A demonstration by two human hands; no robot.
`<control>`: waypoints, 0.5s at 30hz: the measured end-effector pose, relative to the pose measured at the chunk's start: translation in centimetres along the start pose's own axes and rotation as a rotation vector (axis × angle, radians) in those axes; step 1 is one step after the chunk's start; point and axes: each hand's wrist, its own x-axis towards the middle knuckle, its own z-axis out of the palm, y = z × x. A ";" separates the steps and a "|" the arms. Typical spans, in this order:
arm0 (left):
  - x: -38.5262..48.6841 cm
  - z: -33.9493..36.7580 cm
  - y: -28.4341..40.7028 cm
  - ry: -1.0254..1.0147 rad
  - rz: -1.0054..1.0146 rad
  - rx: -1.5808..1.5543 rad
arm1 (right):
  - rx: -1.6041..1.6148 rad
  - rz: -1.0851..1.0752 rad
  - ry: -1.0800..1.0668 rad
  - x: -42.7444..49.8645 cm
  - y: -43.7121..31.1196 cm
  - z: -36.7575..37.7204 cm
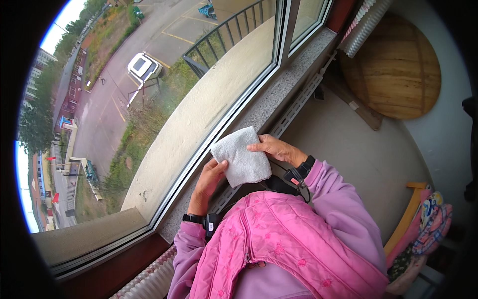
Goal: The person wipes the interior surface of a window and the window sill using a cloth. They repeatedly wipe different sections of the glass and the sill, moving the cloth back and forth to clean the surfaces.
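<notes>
A folded white terry cloth (pixel 244 159) is held up between both hands, in front of the window. My left hand (pixel 209 175) grips its lower left edge, the thumb lying on top. On the opposite side my right hand (pixel 278 148) pinches the upper right edge, thumb across the face of the cloth and fingers behind it. Below and behind the cloth runs the speckled stone windowsill (pixel 278 89). The window pane's metal frame (pixel 246 101) passes just beyond the cloth. Whether the cloth touches the sill cannot be told.
Under the sill runs a slotted metal radiator top (pixel 295 108). A round wooden tabletop (pixel 396 67) leans against the wall at the upper right. A wooden chair (pixel 405 216) draped with clothes stands at the right. Gathered curtains (pixel 364 30) hang beside the window.
</notes>
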 end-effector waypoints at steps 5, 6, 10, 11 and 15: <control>-2.0 -3.3 3.9 0.374 0.194 0.097 | 0.005 -0.074 0.212 1.2 -1.7 -7.0; -2.7 -3.9 5.0 0.448 0.255 0.124 | 0.032 -0.127 0.313 1.5 -2.1 -9.0; -6.1 -3.9 9.1 0.617 0.597 0.253 | 0.004 -0.355 0.679 3.2 -4.3 -18.5; -6.8 -3.7 10.1 0.669 0.673 0.328 | -0.038 -0.377 0.775 4.0 -5.0 -20.6; -9.9 -2.5 13.3 0.986 0.852 0.637 | -0.344 -0.460 1.010 7.1 -7.4 -27.0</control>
